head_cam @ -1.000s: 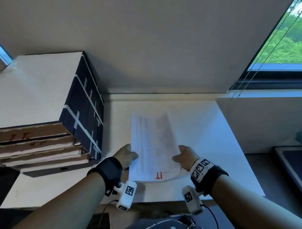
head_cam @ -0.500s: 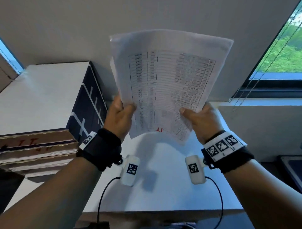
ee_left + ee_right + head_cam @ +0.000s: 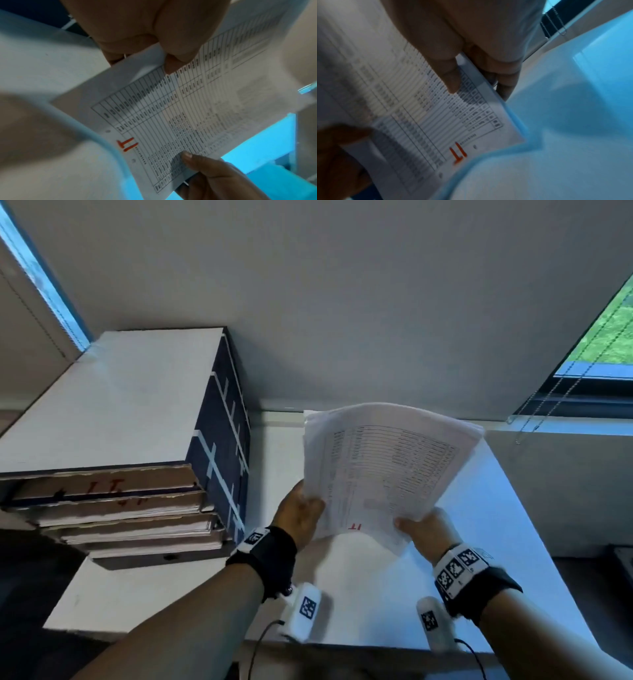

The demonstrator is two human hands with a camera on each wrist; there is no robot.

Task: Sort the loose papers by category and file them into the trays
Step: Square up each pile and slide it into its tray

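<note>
A sheaf of printed table papers (image 3: 383, 470) marked "IT" in red hangs above the white desk (image 3: 376, 594), tilted away from me. My left hand (image 3: 301, 517) pinches its left edge, thumb on top. My right hand (image 3: 423, 525) pinches the lower right edge. The left wrist view shows the papers (image 3: 180, 115) pinched under my left hand (image 3: 164, 59), with the other hand's thumb at the bottom. In the right wrist view my right hand (image 3: 471, 75) grips the papers (image 3: 419, 115). The stacked cardboard trays (image 3: 113, 508) stand at the left, the top one labelled "IT".
A dark blue box with white stripes and a white top (image 3: 219, 446) holds the trays at the desk's left. A grey wall rises behind. A window with a bead cord (image 3: 582, 378) is at the right. The desk's front edge runs below my wrists.
The papers were lifted off the desk and raised high in both hands, then came back down lower and tilted away. Both hands kept their hold throughout.
</note>
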